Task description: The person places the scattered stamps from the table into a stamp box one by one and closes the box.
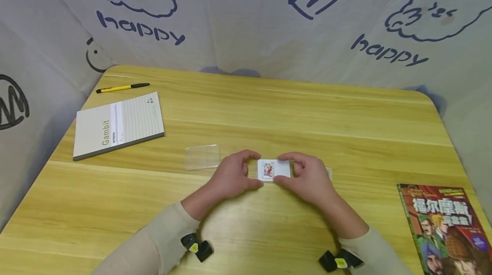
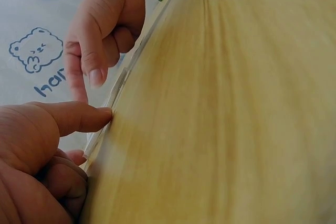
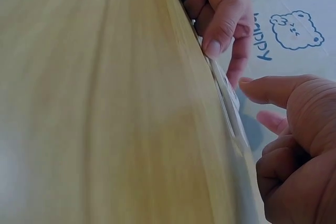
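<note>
A small clear plastic case [image 1: 284, 169] lies on the table between the two hands, with white inside and a playing card [image 1: 267, 170] with a colourful figure showing at its left. My left hand [image 1: 236, 172] holds the left end, thumb at the near edge and index finger at the far edge. My right hand [image 1: 305, 174] arches over the right part with thumb and index finger spread; in the right wrist view its thumb tip [image 3: 245, 83] hovers just off the case, nothing showing between the fingers. Left of the left hand lies a clear plastic lid [image 1: 202, 157].
A small clear-edged item [image 1: 329, 173] peeks out behind the right hand. At the left lie a notebook [image 1: 119, 125] and a yellow and black pen [image 1: 122, 88]. A comic-style book [image 1: 442, 228] lies at the right front. Printed white cloth [image 1: 238, 19] hangs behind the table.
</note>
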Available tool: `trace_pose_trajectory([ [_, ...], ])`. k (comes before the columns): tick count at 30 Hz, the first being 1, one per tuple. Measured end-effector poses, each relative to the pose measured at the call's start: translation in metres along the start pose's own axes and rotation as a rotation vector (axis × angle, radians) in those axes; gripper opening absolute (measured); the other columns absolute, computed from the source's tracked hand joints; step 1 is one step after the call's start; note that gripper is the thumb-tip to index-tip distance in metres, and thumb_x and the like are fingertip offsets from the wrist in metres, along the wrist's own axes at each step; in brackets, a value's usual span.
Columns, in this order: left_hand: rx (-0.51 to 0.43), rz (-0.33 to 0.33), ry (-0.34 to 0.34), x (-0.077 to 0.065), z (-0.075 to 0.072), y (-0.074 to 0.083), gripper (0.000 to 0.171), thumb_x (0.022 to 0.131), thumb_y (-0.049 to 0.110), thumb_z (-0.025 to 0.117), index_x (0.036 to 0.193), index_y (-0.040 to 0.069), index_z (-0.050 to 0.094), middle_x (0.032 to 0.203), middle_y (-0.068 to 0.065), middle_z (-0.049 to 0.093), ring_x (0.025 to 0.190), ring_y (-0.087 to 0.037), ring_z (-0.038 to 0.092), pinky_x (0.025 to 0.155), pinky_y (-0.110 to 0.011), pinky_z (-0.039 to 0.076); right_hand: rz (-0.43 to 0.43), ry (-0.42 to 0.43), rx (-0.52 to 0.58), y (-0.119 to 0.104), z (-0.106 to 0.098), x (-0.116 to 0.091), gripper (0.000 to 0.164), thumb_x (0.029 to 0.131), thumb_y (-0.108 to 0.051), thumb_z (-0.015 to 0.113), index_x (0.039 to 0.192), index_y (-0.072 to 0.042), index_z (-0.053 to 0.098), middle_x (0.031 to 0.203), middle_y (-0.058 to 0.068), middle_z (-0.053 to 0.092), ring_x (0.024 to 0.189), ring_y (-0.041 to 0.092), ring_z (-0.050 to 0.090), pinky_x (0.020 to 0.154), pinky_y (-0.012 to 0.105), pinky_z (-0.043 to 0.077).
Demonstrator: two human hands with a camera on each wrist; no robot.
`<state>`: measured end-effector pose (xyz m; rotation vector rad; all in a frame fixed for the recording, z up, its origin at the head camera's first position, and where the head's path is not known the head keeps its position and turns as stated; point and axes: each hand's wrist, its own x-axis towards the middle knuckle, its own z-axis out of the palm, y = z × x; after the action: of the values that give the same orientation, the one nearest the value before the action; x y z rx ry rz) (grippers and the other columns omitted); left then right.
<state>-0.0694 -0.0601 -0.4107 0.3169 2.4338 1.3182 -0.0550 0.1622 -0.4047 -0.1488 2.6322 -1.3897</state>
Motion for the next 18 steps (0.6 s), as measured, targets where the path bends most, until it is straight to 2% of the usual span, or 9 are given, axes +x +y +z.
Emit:
trace_pose_trajectory([
  [3,0.001,0.002,0.001,0.000,0.000,-0.001,0.063,0.072,0.012,0.090,0.129,0.007,0.062,0.063,0.002,0.047,0.053,-0.010,0.041,0.050,-0.028,0.035,0.006,0.012,0.001,0.003,-0.006,-0.004,0.043,0.074,-0.017,0.090,0.113,-0.013,0.074,0.054,-0.004,0.031,0.050,0.012,0.027,0.047,0.025,0.026],
  [4,0.001,0.005,0.001,0.000,0.000,-0.001,0.063,0.072,0.012,0.090,0.129,0.007,0.062,0.063,0.002,0.047,0.053,-0.010,0.041,0.050,-0.028,0.036,0.004,0.018,0.003,0.004,-0.008,-0.005,0.042,0.074,-0.017,0.090,0.113,-0.012,0.074,0.053,-0.004,0.030,0.048,0.012,0.025,0.046,0.025,0.023],
  [18,0.003,0.017,0.003,0.000,0.001,0.000,0.064,0.072,0.011,0.089,0.129,0.005,0.061,0.060,0.004,0.044,0.051,-0.009,0.038,0.052,-0.029,0.036,0.015,0.101,0.001,0.027,-0.037,-0.022,0.042,0.075,-0.016,0.090,0.113,-0.008,0.073,0.055,-0.004,0.029,0.050,0.009,0.025,0.053,0.027,0.035],
])
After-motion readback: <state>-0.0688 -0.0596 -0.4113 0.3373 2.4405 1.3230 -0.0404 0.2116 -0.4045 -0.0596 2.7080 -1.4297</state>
